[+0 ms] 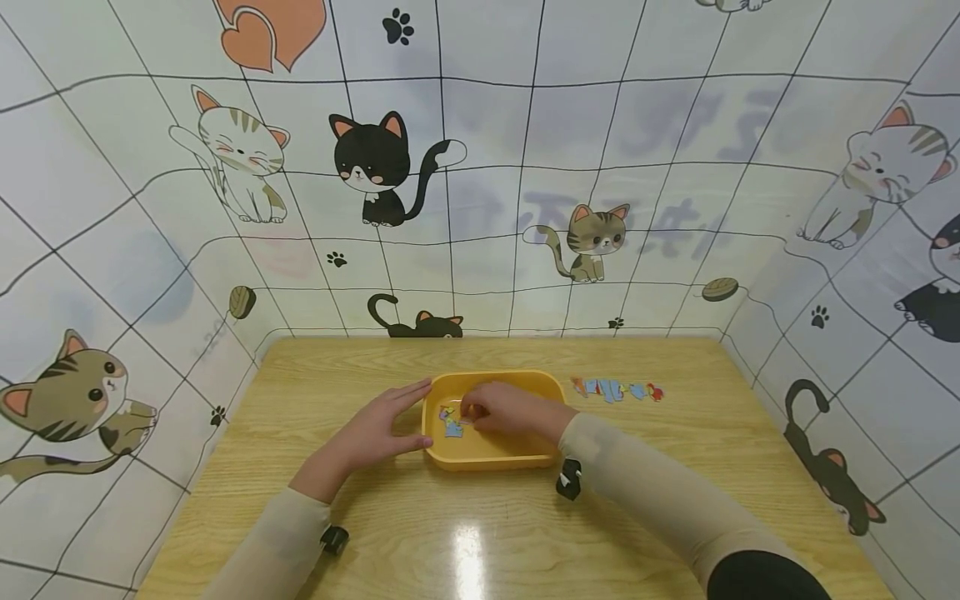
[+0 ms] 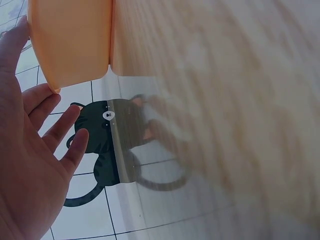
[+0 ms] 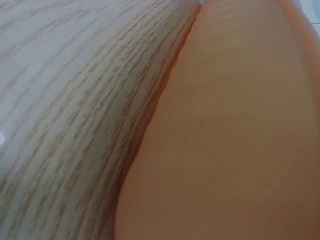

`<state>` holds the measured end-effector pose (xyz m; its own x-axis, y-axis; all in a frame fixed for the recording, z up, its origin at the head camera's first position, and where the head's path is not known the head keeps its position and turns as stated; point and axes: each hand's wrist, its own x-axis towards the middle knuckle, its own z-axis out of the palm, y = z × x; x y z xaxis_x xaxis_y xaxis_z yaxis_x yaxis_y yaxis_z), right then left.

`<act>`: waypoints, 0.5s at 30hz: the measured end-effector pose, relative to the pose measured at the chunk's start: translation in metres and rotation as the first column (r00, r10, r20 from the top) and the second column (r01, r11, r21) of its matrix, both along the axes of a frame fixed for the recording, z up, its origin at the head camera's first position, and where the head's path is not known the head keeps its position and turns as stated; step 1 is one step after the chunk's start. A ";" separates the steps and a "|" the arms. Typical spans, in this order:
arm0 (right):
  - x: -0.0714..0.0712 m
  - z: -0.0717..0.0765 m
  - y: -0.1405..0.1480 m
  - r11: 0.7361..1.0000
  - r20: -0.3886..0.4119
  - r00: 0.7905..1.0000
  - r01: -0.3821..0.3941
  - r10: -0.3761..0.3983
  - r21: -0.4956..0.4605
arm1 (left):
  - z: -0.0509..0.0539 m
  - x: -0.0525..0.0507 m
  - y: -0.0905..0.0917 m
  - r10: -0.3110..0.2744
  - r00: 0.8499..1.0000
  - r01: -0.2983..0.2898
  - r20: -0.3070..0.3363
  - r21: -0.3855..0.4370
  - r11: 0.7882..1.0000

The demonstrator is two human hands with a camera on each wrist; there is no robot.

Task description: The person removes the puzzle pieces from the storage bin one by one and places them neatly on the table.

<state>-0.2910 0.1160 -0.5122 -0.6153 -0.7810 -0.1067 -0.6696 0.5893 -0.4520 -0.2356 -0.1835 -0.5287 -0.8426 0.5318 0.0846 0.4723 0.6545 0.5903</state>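
Note:
A yellow plastic tray (image 1: 491, 461) stands on the table between the hands. The left hand (image 1: 378, 429) touches its left end, fingers extended and thumb spread apart; in the left wrist view the fingertips (image 2: 45, 91) meet the tray rim. Reaching into the tray from the right, the right hand (image 1: 506, 410) has bent fingers pointing down near its floor. Small colourful cut-out pieces (image 1: 452, 425) lie inside, just left of those fingertips. Whether the fingers pinch a piece is hidden. The right wrist view shows just the tray's outer wall (image 3: 225, 130) and table.
A row of small colourful cut-out pieces (image 1: 611, 390) lies on the wooden table (image 1: 360, 367) to the right of the tray. Walls covered in cat-patterned sheeting (image 1: 487, 200) enclose the table at the back and sides.

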 end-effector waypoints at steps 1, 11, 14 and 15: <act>-0.001 -0.001 0.000 1.000 0.001 1.000 0.005 -0.005 -0.001 | 0.000 0.000 0.000 0.000 1.000 0.000 0.000 0.001 1.000; -0.001 -0.008 0.004 0.999 -0.076 0.997 0.029 -0.027 0.025 | -0.001 -0.001 -0.001 0.001 1.000 -0.001 -0.006 -0.009 1.000; 0.001 -0.007 0.007 0.998 -0.055 0.997 0.061 -0.060 0.014 | -0.001 -0.001 -0.001 -0.001 1.000 0.001 -0.001 -0.009 1.000; 0.002 -0.007 0.008 0.997 -0.050 0.996 0.070 -0.070 0.010 | 0.000 -0.001 -0.001 -0.001 1.000 0.001 0.000 -0.007 1.000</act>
<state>-0.2893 0.1242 -0.5195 -0.6730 -0.7349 -0.0834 -0.6481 0.6404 -0.4121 -0.2362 -0.1846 -0.5290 -0.8419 0.5336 0.0804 0.4731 0.6583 0.5856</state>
